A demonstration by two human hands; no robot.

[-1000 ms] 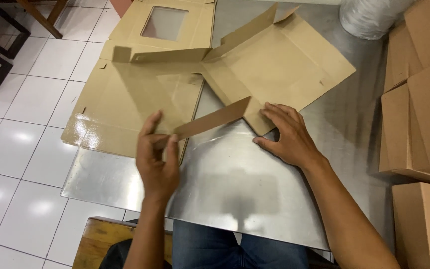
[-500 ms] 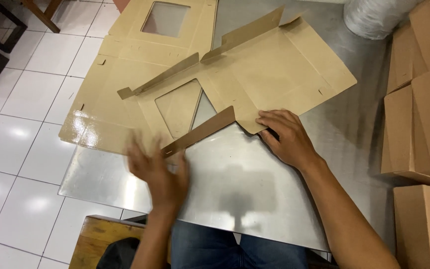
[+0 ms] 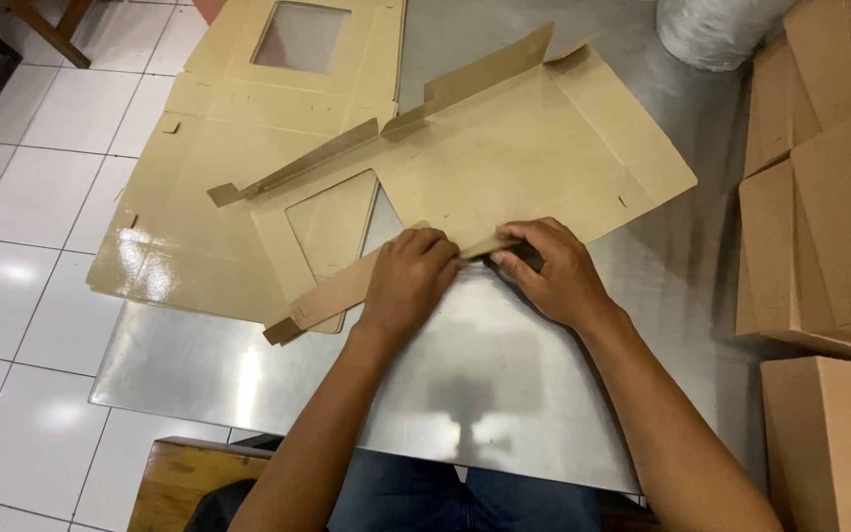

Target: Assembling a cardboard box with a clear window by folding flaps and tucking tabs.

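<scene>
Two hands, left [image 3: 408, 281] and right [image 3: 549, 271], grip closed on flat box blank [image 3: 534, 148] flap; nothing inside.

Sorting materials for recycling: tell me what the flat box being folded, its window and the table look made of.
Flat box: brown cardboard, matte, with creased flaps and cut slots. Its window: probably clear plastic film, since the surface beneath shows through. Table: apparently stainless steel, brushed and reflective. Both the left hand and right hand press the near flap.

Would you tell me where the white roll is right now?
In the head view, the white roll sits at the metal table's far right edge, beside the stacked brown boxes.
</scene>
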